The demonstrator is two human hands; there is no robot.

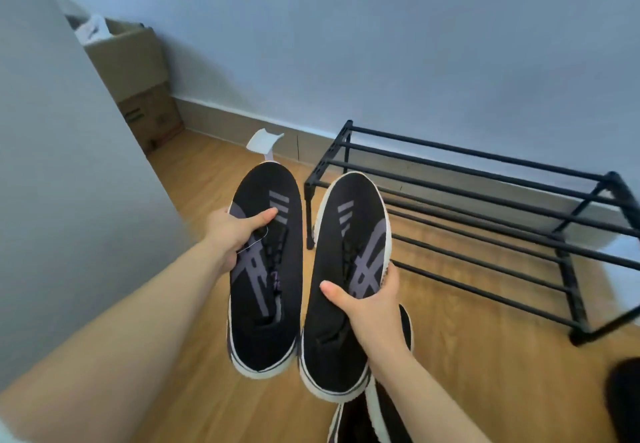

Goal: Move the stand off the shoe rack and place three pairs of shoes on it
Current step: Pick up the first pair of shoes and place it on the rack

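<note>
I hold a pair of black sneakers with grey stripes and white soles above the wooden floor. My left hand [235, 234] grips the left sneaker [265, 321] at its outer side. My right hand [370, 307] grips the right sneaker [332, 349] around its middle. Both toes point away from me. The black metal shoe rack [485, 220] stands against the wall to the right, its two tiers bare. A white stand [264, 142] sits on the floor by the baseboard, left of the rack and just beyond the left sneaker's toe.
Stacked cardboard boxes [138, 78] fill the far left corner. A grey wall panel [69, 200] runs along my left. More dark shoes lie on the floor under my right arm [356, 422] and at the right edge [623, 394].
</note>
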